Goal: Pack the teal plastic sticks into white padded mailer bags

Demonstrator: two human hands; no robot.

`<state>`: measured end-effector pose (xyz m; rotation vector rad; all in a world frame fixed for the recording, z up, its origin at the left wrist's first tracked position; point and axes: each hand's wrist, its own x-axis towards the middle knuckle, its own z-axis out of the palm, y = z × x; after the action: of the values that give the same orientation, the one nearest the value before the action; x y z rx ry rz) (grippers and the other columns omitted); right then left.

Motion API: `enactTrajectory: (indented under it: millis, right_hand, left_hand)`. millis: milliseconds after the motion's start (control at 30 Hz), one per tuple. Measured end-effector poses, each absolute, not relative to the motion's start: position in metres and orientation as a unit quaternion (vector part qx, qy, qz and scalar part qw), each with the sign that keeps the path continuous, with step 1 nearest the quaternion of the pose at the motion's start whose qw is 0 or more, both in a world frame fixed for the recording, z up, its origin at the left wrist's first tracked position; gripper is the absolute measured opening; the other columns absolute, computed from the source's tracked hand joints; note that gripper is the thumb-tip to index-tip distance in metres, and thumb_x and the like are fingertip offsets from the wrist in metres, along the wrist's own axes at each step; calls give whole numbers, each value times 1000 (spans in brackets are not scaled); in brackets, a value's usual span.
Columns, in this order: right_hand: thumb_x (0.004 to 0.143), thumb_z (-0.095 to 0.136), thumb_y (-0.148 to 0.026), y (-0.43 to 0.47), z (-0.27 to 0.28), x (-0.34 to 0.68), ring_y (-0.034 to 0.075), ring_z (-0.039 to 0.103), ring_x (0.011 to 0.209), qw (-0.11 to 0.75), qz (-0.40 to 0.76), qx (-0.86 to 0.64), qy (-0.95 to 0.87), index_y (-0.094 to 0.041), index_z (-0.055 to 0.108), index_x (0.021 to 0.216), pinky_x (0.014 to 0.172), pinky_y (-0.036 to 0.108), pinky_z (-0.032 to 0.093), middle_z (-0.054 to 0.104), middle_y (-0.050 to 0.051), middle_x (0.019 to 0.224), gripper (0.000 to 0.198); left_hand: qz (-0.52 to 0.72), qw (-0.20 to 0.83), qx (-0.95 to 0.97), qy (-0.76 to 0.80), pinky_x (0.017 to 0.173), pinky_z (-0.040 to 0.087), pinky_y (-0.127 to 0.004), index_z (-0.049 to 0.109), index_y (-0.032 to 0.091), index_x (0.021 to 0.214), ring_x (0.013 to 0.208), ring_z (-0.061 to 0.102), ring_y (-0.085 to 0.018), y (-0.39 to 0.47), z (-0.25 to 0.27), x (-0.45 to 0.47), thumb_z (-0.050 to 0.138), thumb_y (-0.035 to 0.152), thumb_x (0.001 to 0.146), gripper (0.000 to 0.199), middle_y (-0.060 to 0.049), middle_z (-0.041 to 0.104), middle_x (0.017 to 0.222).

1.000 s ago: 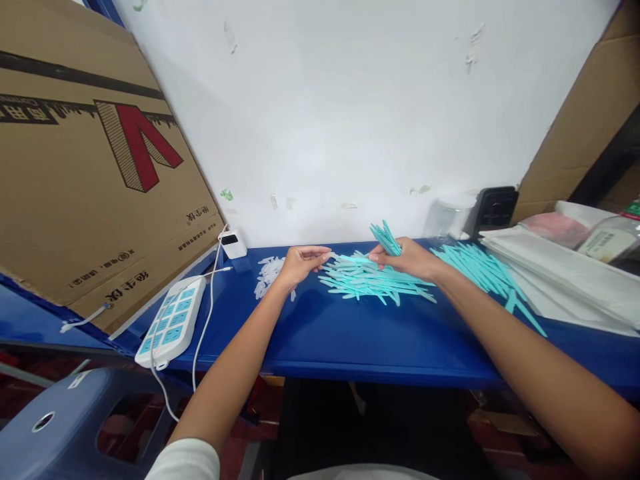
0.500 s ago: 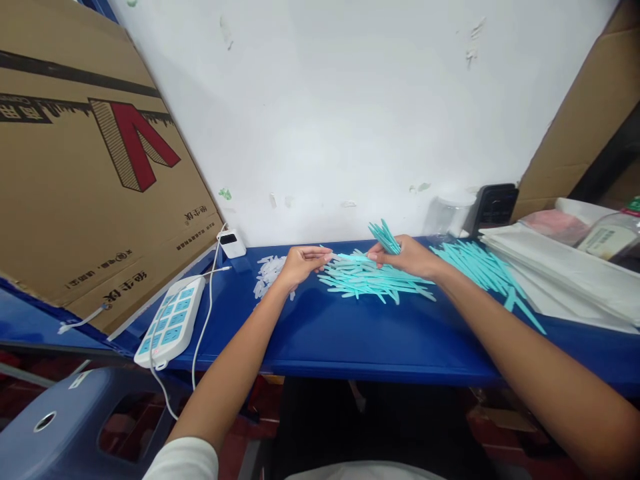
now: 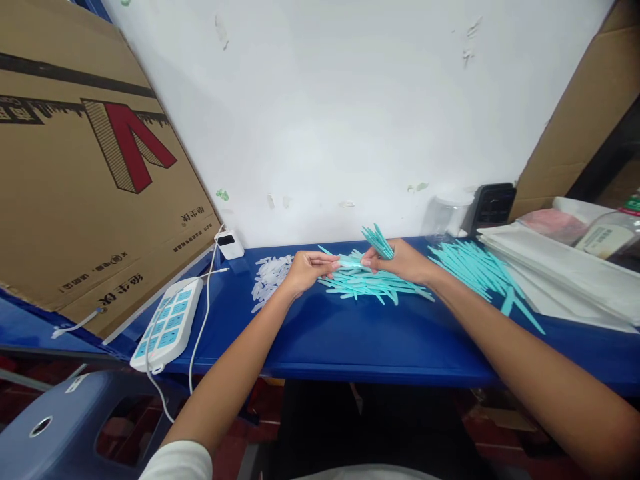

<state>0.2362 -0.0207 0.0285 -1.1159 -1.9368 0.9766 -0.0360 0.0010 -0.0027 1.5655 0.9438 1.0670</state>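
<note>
My left hand (image 3: 306, 272) is closed in a pinch on a small clear plastic cap-like piece, whose outline is partly hidden by the fingers. My right hand (image 3: 397, 260) is wrapped round a bundle of thin teal plastic sticks (image 3: 377, 240) that points up and left. Its thumb and forefinger also pinch one stick, which meets the clear piece between my hands. Below both hands lies a heap of teal sticks with pale ends (image 3: 375, 287). Loose clear pieces (image 3: 269, 277) are spread just left of my left hand.
Another pile of teal sticks (image 3: 473, 267) lies beyond my right wrist, beside stacked white sheets or bags (image 3: 555, 287). A power strip (image 3: 167, 327) with cables and a small white device (image 3: 230, 245) are at left. A cardboard box (image 3: 100, 200) and white wall (image 3: 320, 120) bound the blue table (image 3: 350, 353).
My hands have come slightly closer together; the right hand and its bundle shifted left, and the stick and clear piece now meet between the fingertips. The view has shifted slightly.
</note>
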Motion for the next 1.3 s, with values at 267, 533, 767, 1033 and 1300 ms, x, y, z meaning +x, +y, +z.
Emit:
enactTrajectory:
  millis: [267,533,767,1033,1300]
  right_hand:
    - [87,69,-54,-16,20,236,24,69,75,334,308,-445,-772,-16,74,91,74,33,50,74,5,74,38]
    - [97,53,-48,1,16,257,26,67,88,299,98,-541,-780,-18,69,94,74,33,43,75,10,98,34]
    - [93,59,-58,-9,23,260,25,61,87,295,203,-569,-741,-19,56,112,73,32,46,69,11,104,44]
    - [89,53,-75,-16,32,250,13,45,57,296,335,-459,-768,-17,65,86,57,29,38,63,3,78,60]
    - [85,59,-74,-24,35,246,11,39,48,300,393,-439,-751,-16,65,105,51,28,35,68,2,70,61]
  left_hand:
    - [384,305,775,399,72,55,-32,80,15,109,76,71,-21,4,-1,-37,80,51,82,45,-12,79,94]
    - [163,52,802,572,56,35,-28,73,19,69,58,58,-17,11,32,-111,78,53,78,35,-3,66,62]
    - [62,233,776,583,48,33,-26,73,21,57,54,58,-17,8,32,-124,96,46,44,36,-3,67,58]
    - [51,379,697,607,40,33,-23,68,20,75,46,66,-21,2,30,-111,98,39,43,48,-6,73,63]
    - [83,356,731,576,41,40,-21,69,20,87,49,67,-20,2,22,-96,92,40,55,45,-5,73,62]
